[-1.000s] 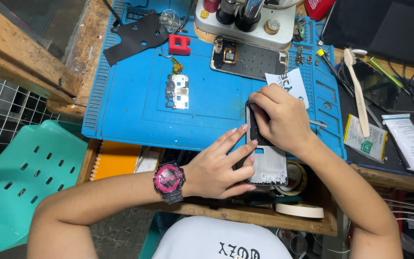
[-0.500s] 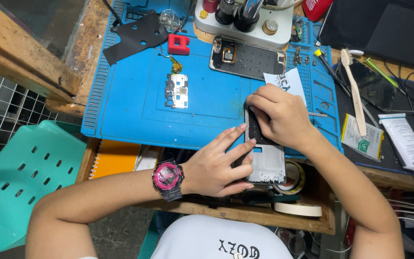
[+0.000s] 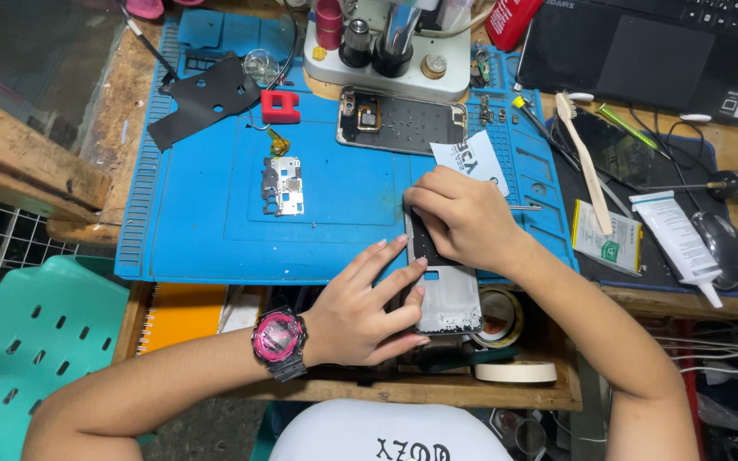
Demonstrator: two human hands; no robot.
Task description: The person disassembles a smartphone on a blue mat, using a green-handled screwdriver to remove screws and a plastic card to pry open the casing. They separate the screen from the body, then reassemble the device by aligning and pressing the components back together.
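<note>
A phone screen panel (image 3: pixel 448 297) lies face down across the front edge of the blue work mat (image 3: pixel 215 222), its near half white, its far end dark. My left hand (image 3: pixel 369 307), with a pink watch on the wrist, holds the panel's left side and near end with spread fingers. My right hand (image 3: pixel 463 218) covers the panel's far dark end, fingers curled and pressing on it. Whether a tool is in that hand is hidden.
An opened phone body (image 3: pixel 403 122) and a small metal shield (image 3: pixel 284 184) lie on the mat. A microscope base (image 3: pixel 386 51) stands behind. Tweezers, a glue tube (image 3: pixel 675 239), a spudger and a laptop (image 3: pixel 659 43) sit right. Tape rolls (image 3: pixel 514 371) rest below.
The panel and both hands have kept almost the same pose. My right hand's fingers have shifted slightly over the panel's far end.
</note>
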